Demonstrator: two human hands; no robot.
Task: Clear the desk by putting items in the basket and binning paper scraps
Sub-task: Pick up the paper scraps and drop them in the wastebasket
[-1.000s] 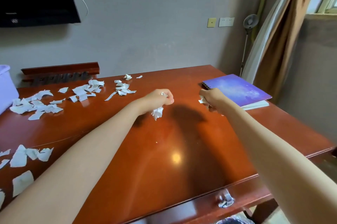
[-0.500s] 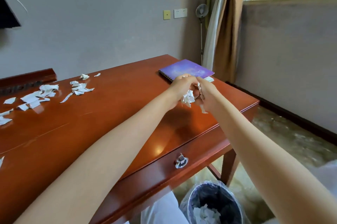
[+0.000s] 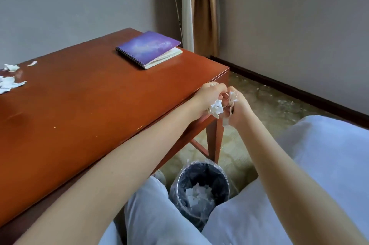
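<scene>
My left hand [image 3: 207, 97] and my right hand [image 3: 238, 109] are pressed together past the desk's right front corner, both closed around crumpled white paper scraps [image 3: 217, 108]. Below them on the floor, between my legs, stands a black bin [image 3: 200, 188] with a clear liner and several white scraps inside. A purple spiral notebook [image 3: 148, 49] lies closed near the right end of the red-brown desk [image 3: 89, 101]. More loose white scraps [image 3: 9, 83] lie at the desk's far left. The basket is out of view.
The desk's front right leg [image 3: 214, 141] stands just behind the bin. My legs in light trousers [image 3: 155, 216] flank the bin. A curtain [image 3: 203, 9] and a fan stand [image 3: 177, 5] stand in the room's corner by the grey wall.
My view has swung right and down. Both hands, holding scraps, moved from above the desk top to beyond its right corner, above the bin, which now shows fully.
</scene>
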